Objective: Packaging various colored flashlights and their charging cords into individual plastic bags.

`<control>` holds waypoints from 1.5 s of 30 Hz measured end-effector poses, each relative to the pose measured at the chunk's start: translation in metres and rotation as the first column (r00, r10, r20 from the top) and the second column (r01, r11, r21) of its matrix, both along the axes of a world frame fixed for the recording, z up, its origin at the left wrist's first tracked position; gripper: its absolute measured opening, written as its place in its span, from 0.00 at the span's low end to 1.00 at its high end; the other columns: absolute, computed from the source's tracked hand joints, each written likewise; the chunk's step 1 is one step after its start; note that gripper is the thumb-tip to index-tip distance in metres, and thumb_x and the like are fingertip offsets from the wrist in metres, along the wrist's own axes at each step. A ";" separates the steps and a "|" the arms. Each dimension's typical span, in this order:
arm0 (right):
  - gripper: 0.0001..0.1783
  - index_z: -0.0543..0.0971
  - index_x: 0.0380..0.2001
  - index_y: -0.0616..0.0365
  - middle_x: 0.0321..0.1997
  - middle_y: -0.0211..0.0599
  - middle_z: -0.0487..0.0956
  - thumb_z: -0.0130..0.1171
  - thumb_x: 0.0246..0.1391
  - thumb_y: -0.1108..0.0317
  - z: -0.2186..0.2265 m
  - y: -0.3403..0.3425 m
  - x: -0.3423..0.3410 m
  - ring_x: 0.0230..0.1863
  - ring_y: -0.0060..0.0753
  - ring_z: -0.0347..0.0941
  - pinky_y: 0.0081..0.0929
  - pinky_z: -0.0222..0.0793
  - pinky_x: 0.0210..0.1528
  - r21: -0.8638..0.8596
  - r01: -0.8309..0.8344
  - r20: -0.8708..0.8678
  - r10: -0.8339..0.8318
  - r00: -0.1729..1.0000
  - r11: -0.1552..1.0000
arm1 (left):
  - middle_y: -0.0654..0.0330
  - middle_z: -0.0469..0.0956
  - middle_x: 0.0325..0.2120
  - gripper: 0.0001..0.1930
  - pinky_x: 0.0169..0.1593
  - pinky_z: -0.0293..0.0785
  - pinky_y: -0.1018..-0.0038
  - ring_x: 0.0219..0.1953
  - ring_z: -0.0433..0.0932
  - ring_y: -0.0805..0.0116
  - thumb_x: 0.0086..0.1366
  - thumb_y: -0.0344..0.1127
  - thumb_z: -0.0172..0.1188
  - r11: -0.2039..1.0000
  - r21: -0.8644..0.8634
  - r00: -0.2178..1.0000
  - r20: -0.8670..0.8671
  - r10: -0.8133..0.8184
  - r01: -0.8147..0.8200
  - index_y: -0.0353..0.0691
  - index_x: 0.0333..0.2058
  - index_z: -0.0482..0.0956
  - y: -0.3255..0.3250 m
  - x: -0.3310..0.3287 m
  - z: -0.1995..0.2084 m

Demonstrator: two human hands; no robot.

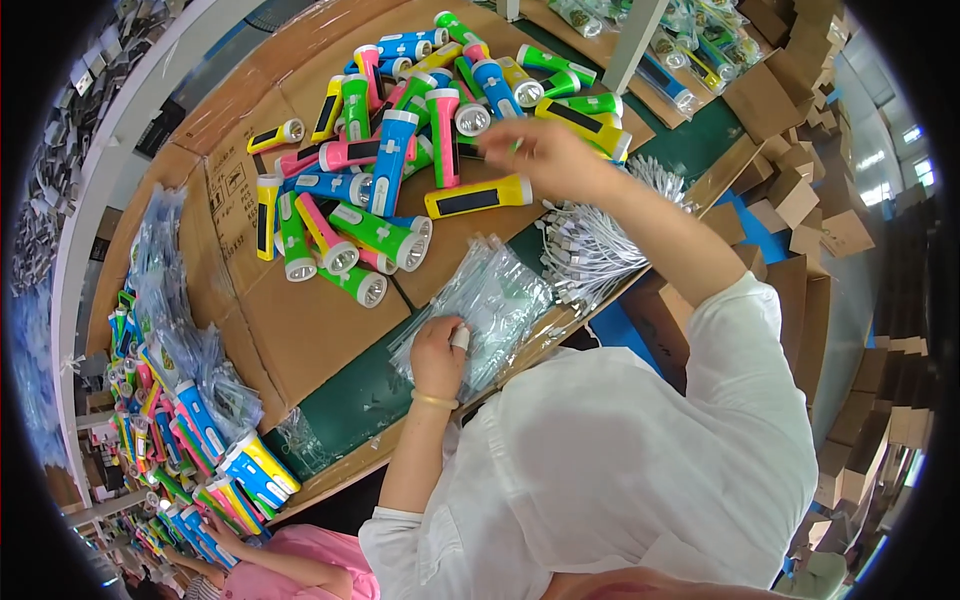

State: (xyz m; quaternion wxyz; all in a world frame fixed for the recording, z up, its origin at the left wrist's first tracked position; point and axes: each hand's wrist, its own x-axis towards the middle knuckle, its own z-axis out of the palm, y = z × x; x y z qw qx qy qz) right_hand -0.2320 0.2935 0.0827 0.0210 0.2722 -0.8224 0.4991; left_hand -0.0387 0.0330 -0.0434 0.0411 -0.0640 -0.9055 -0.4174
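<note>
My right hand reaches over the right side of a heap of flashlights, its fingers apart and a little blurred, with nothing visible in them. Just below it lies a yellow flashlight with a dark panel along its side. A pink-and-green flashlight stands out left of the fingertips. My left hand, a white wrap on one digit, is curled on a stack of clear plastic bags at the table's near edge. Its fingertips are partly hidden. Right of the bags is a bundle of white cables.
Flattened cardboard covers much of the green table. At left, more plastic bags lie by a pile of flashlights, near a person in pink. A white post rises at the back; cardboard boxes fill the right.
</note>
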 end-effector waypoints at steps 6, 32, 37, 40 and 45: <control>0.10 0.81 0.30 0.52 0.31 0.32 0.77 0.69 0.48 0.60 -0.077 -0.048 0.107 0.45 0.38 0.75 0.38 0.71 0.48 0.407 -0.344 -0.215 0.455 0.864 0.846 | 0.50 0.81 0.34 0.08 0.41 0.76 0.58 0.36 0.80 0.46 0.57 0.26 0.64 0.994 0.072 0.993 -0.096 -0.075 0.082 0.38 0.37 0.82 0.007 -0.002 0.021; 0.15 0.79 0.45 0.49 0.40 0.35 0.77 0.63 0.53 0.76 -0.082 -0.066 0.111 0.43 0.47 0.78 0.41 0.75 0.41 0.131 -0.577 -0.045 0.586 0.809 0.806 | 0.56 0.84 0.31 0.07 0.39 0.76 0.76 0.33 0.81 0.71 0.63 0.28 0.67 0.907 0.377 0.983 0.076 0.170 -0.186 0.35 0.40 0.84 -0.013 0.039 0.039; 0.11 0.79 0.40 0.54 0.40 0.37 0.77 0.64 0.52 0.75 -0.077 -0.068 0.108 0.41 0.47 0.78 0.39 0.75 0.41 0.149 -0.584 -0.011 0.592 0.806 0.798 | 0.56 0.83 0.31 0.06 0.37 0.76 0.75 0.31 0.82 0.69 0.62 0.26 0.65 0.961 0.258 0.990 -0.078 0.119 -0.095 0.37 0.39 0.83 -0.011 0.031 0.052; 0.09 0.78 0.37 0.55 0.38 0.36 0.77 0.65 0.52 0.73 -0.078 -0.055 0.103 0.40 0.47 0.78 0.40 0.74 0.41 0.240 -0.588 0.012 0.603 0.797 0.772 | 0.56 0.78 0.26 0.10 0.33 0.74 0.63 0.28 0.77 0.52 0.53 0.22 0.62 0.998 0.027 0.985 -0.168 -0.050 0.056 0.43 0.34 0.82 -0.013 0.024 0.052; 0.08 0.82 0.36 0.59 0.37 0.38 0.81 0.67 0.53 0.70 -0.063 0.007 0.048 0.38 0.43 0.78 0.35 0.73 0.39 0.382 -0.628 0.458 0.451 0.766 0.679 | 0.56 0.79 0.28 0.10 0.34 0.75 0.64 0.29 0.78 0.53 0.52 0.22 0.61 0.996 0.012 0.984 -0.157 -0.086 0.089 0.42 0.34 0.81 -0.027 0.035 0.043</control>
